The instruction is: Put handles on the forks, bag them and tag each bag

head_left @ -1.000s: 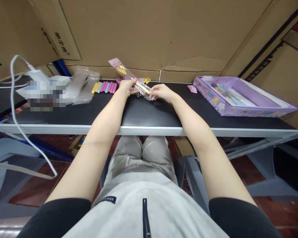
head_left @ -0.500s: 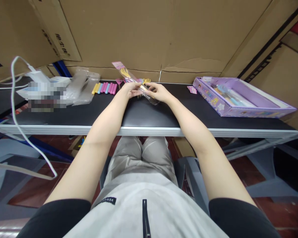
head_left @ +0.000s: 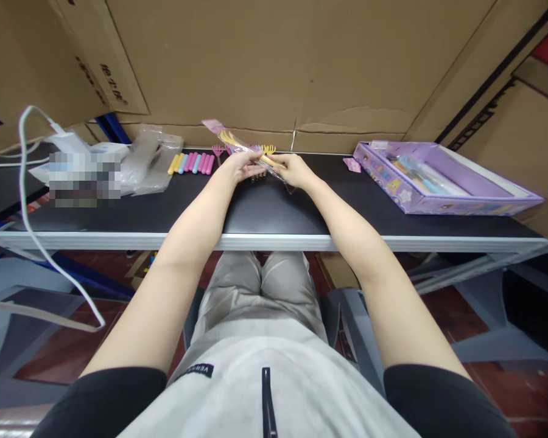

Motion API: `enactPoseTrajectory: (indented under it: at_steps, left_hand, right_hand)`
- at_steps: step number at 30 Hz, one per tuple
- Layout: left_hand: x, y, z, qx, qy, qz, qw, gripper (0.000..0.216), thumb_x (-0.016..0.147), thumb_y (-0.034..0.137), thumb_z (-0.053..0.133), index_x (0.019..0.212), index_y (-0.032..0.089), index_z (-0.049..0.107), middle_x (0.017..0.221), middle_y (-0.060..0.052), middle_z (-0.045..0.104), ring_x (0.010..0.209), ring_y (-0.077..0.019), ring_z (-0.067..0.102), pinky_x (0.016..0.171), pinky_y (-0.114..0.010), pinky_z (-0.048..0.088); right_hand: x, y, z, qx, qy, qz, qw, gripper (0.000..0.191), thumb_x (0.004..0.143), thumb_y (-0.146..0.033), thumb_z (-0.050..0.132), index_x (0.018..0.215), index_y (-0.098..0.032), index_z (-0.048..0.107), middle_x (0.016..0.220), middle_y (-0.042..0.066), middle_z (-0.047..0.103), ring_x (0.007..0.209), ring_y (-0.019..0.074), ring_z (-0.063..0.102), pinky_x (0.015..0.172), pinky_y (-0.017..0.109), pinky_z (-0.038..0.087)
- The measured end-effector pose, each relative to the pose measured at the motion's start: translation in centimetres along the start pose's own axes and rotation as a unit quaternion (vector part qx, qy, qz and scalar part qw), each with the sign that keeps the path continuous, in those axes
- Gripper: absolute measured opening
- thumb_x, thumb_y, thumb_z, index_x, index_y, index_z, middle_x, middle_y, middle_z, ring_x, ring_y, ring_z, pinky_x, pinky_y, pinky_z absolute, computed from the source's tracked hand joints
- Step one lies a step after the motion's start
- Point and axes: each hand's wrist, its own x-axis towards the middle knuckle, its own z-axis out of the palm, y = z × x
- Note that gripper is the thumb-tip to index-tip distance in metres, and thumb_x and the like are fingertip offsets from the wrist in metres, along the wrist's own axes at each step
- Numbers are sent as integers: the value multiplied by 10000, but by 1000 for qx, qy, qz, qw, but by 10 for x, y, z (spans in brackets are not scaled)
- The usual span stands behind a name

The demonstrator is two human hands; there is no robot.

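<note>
Both my hands hold a clear plastic packet (head_left: pixel 237 143) with a pink header card and a yellow fork inside, low over the black table (head_left: pixel 265 210). My left hand (head_left: pixel 238 166) grips its middle with the fingers closed on it. My right hand (head_left: pixel 291 168) pinches the packet's near end. Just behind the hands lie loose pink and yellow toy forks (head_left: pixel 265 148). A row of yellow, pink and blue handles (head_left: pixel 192 162) lies to the left of them.
A purple tray-like box (head_left: pixel 442 178) with packed items stands at the right. A small pink card (head_left: pixel 352 164) lies beside it. Clear bags (head_left: pixel 150 157) and a white charger with its cable (head_left: pixel 50 137) sit at the left. Cardboard boxes wall in the back.
The packet has come down from a steep tilt to lie nearly flat over the table. My right hand has moved up along it toward the left hand.
</note>
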Motion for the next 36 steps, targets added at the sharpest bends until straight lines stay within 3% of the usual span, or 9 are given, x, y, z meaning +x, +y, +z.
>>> enactPoseTrajectory:
  at_steps: [6,11,15,19,24,27,31,34,36]
  left_hand:
    - [-2,0,-1,26,-1,2,1000,157,969,241,738,1120,198,720,998,-124,803,995,-271,823,958,-385,664]
    - [-7,0,0,94,68,57,992,123,926,279,766,999,203,701,916,-139,767,958,-307,806,911,-418,651]
    - [-12,0,-5,250,152,227,929,166,847,123,710,756,217,608,943,-125,747,1228,-313,715,1049,-343,564]
    - [-18,-1,-4,343,132,293,882,271,839,96,665,660,237,518,956,-116,732,1339,-301,615,1169,-318,456]
    - [-20,-4,2,401,81,305,860,299,896,146,650,662,248,495,880,-92,688,1234,-289,634,1176,-335,436]
    - [-20,-5,3,407,71,311,856,329,900,132,649,639,243,480,845,-88,666,1180,-289,652,1172,-342,430]
    - [-21,-5,5,412,54,309,855,342,889,113,652,621,237,480,814,-86,652,1179,-298,653,1160,-345,435]
    - [-23,-6,7,427,38,298,853,349,868,103,663,603,234,478,828,-97,665,1179,-300,642,1146,-344,443]
    - [-23,-7,8,415,34,291,861,360,841,91,681,580,234,478,816,-100,656,1176,-304,636,1137,-341,445]
  right_hand:
    - [-1,-4,-5,8,14,22,1000,422,951,-302,771,1357,-188,806,1424,108,758,1394,323,679,1236,486,467]
    - [-3,-5,-11,-15,32,37,999,366,964,-318,758,1302,-191,819,1360,113,789,1396,349,676,1243,532,469]
    - [-4,-2,-19,-84,36,45,995,391,970,-147,656,1331,-171,805,1400,136,765,1408,357,663,1266,526,449]
    - [-5,5,-35,-117,62,49,990,354,961,-175,699,1297,-171,810,1380,179,754,1401,400,649,1269,574,438]
    - [-13,-5,-73,-160,93,131,974,405,952,-120,729,1355,-131,770,1372,213,748,1394,419,661,1248,619,455]
    - [-26,-29,-103,-218,92,213,948,524,940,47,652,1447,-62,726,1427,239,726,1421,381,659,1255,535,466]
    - [-53,-55,-145,-269,76,243,929,539,974,39,625,1506,-20,683,1509,264,660,1465,363,618,1258,463,453]
    - [-77,-50,-182,-300,129,323,888,555,983,22,624,1517,-106,705,1492,246,680,1458,320,626,1208,395,479]
    - [-93,-28,-210,-318,170,382,850,597,958,71,633,1510,-140,716,1494,247,678,1472,315,606,1176,383,483]
